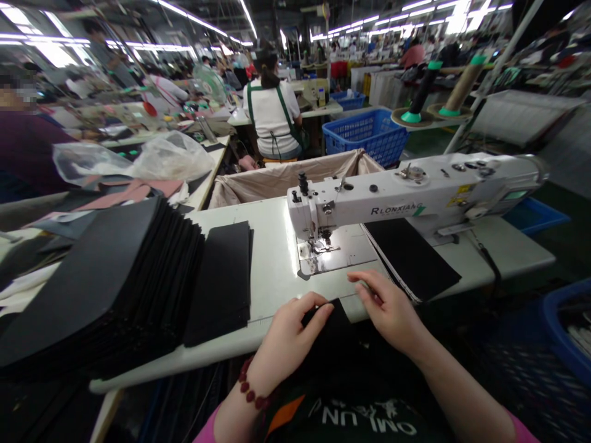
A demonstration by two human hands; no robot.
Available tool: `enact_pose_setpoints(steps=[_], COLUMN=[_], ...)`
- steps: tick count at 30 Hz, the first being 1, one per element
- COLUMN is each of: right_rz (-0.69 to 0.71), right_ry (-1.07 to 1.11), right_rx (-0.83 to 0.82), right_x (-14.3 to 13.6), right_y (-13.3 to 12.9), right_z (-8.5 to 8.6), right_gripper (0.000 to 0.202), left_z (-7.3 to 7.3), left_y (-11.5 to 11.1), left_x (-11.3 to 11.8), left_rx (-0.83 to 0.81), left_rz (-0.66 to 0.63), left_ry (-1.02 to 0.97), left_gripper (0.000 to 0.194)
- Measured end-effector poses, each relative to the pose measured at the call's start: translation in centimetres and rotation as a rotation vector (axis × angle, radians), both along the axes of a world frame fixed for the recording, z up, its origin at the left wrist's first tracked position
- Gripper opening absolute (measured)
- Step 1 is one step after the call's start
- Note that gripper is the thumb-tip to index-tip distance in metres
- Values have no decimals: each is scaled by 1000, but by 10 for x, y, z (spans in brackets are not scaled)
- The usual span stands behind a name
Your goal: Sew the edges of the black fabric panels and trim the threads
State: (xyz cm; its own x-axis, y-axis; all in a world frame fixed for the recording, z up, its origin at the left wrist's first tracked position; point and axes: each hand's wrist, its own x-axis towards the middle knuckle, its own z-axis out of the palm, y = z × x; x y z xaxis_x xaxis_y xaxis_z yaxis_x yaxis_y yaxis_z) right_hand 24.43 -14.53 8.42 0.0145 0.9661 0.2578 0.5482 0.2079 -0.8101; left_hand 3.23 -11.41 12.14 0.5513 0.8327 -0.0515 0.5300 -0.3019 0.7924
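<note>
My left hand (295,332), with a dark red bead bracelet on its wrist, pinches the edge of a black fabric piece (339,317) at the table's front edge. The lower part of that piece blends into my dark apron (351,406). Just right of it, my right hand (388,307) hovers with index finger and thumb apart and the other fingers curled; nothing shows between them. Beyond both hands stands a white sewing machine (351,200), and no fabric shows under its needle area (321,246).
Tall black stacked panels (133,264) and a smaller black pile (219,277) lie left. More black panels (410,255) rest under the machine arm. Thread cones (422,92), a cloth-lined bin (286,175) and a blue basket (364,132) stand behind. A co-worker (272,111) sits ahead.
</note>
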Motion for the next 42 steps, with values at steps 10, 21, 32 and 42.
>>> enact_pose_setpoints(steps=[10,21,32,42], right_rz=[243,198,211,274], right_ry=[-256,-365,-306,-301], right_rx=[-266,-217,-206,-178], right_x=[-8,-7,8,-13], right_y=[3,1,7,43], right_z=[-71,-63,-69,-78], right_gripper=[28,21,13,18], left_z=[82,5,-58,-115], left_y=[48,224,223,152], left_x=[-96,-88,-90,-94], left_rx=[271,433,532,489], left_rz=[78,115,24,-4], left_ry=[117,498,554,505], left_gripper=[23,46,42,49])
